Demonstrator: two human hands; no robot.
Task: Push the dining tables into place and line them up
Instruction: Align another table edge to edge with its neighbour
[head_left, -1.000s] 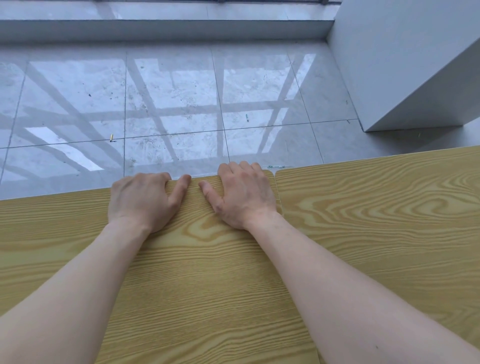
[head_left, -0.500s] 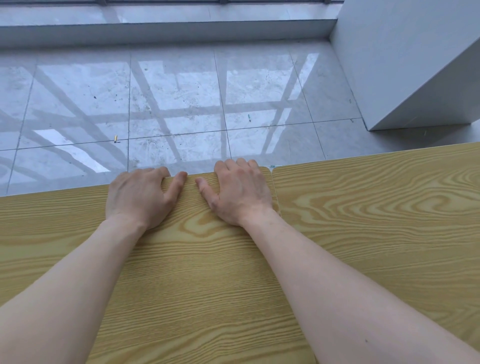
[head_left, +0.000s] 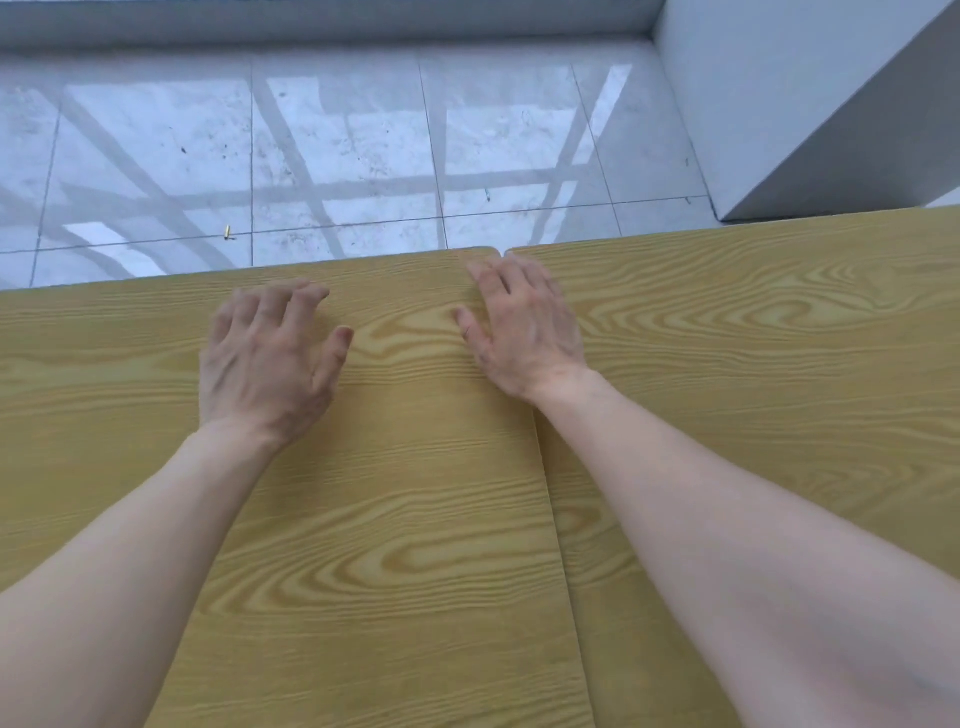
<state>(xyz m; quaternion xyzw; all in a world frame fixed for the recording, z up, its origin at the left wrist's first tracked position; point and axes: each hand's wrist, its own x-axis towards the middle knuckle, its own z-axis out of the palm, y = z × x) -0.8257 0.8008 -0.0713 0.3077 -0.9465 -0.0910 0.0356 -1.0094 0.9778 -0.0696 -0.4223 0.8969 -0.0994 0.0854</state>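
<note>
Two yellow wood-grain dining tables stand side by side, the left table (head_left: 395, 519) and the right table (head_left: 753, 364), with only a thin seam between them. Their far edges meet almost level at the rounded corners. My left hand (head_left: 265, 364) hovers or rests lightly on the left table, fingers spread and slightly curled, back from the far edge. My right hand (head_left: 524, 327) lies flat across the seam near the far corners, fingers apart. Neither hand holds anything.
Beyond the tables lies a glossy grey tiled floor (head_left: 337, 156) with window reflections and a small yellow scrap (head_left: 227, 232). A white square pillar (head_left: 810, 104) stands at the far right, close to the right table's far edge. A low grey sill runs along the back.
Both hands have let go of the left table's far edge and pulled back. My right hand has shifted right onto the seam. The far edges now sit nearly level.
</note>
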